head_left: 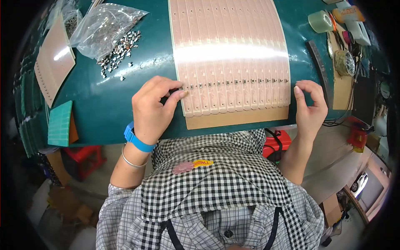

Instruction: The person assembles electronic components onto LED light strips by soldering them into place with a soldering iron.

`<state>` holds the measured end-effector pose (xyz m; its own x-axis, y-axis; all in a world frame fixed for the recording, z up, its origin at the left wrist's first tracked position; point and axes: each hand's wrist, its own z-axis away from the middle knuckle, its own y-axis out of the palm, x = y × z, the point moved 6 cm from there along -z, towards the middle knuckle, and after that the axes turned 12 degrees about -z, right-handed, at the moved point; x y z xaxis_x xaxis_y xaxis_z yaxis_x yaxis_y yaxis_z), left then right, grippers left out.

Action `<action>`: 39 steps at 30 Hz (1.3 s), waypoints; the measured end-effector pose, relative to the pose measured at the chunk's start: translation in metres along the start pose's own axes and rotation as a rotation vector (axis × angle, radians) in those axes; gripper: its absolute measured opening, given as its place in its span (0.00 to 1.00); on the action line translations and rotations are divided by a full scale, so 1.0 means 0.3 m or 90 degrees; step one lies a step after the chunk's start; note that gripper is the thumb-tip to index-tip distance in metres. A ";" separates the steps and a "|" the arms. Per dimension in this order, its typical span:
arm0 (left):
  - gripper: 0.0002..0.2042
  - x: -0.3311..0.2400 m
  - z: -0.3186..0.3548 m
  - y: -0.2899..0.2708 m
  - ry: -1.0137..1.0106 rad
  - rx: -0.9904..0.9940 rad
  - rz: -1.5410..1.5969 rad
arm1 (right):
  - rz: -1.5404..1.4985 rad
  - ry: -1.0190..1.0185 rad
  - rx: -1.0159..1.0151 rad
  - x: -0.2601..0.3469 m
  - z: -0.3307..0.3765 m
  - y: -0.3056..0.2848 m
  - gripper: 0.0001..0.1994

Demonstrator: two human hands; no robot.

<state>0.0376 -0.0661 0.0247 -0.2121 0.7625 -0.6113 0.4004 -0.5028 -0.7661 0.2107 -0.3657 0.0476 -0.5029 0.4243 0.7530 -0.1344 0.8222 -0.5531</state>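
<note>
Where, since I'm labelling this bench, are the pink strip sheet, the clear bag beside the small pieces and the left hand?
Pink strip sheet (231, 64): head view, middle of its face.
Clear bag (106, 30): head view, crumpled middle.
Left hand (152, 101): head view, back of the hand.

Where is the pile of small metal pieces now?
In the head view, the pile lies left on the green table, beyond the left hand, beside the clear plastic bag.

Lettering (204, 163) on yellow patch (197, 164) on checked apron (225, 183)
</note>
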 end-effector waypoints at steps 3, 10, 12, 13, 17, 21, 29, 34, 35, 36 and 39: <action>0.07 0.010 -0.003 0.008 0.009 0.001 -0.011 | -0.003 0.017 -0.008 -0.025 0.002 -0.007 0.05; 0.07 0.010 0.006 0.018 0.042 -0.017 -0.031 | -0.003 0.037 -0.018 -0.056 0.014 -0.020 0.04; 0.07 0.010 0.008 0.016 0.030 -0.022 -0.041 | -0.004 0.041 -0.019 -0.058 0.013 -0.017 0.04; 0.07 0.010 0.010 0.016 0.029 -0.022 -0.043 | -0.005 0.041 -0.018 -0.058 0.014 -0.015 0.04; 0.07 0.007 0.006 0.014 0.049 -0.021 -0.045 | 0.001 0.035 -0.016 -0.063 0.014 -0.013 0.05; 0.12 -0.002 0.001 0.006 0.000 0.049 -0.040 | -0.013 0.051 -0.029 -0.074 0.012 -0.035 0.04; 0.12 -0.065 -0.028 0.014 0.129 -0.018 -0.128 | -0.014 0.058 -0.028 -0.082 0.031 -0.041 0.04; 0.07 -0.068 -0.032 0.027 0.150 -0.021 -0.151 | -0.012 0.071 -0.030 -0.088 0.038 -0.042 0.04; 0.07 -0.069 -0.033 0.026 0.153 -0.028 -0.152 | -0.012 0.068 -0.030 -0.089 0.037 -0.042 0.04; 0.07 -0.070 -0.033 0.024 0.157 -0.034 -0.153 | -0.012 0.065 -0.029 -0.089 0.036 -0.041 0.04; 0.07 -0.063 -0.028 0.030 0.141 -0.047 -0.158 | -0.013 0.063 -0.028 -0.091 0.034 -0.037 0.04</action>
<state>0.0528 -0.0816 0.0310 -0.1154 0.9320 -0.3436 0.4265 -0.2659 -0.8645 0.2171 -0.3904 0.0296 -0.4141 0.4413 0.7961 -0.1048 0.8457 -0.5232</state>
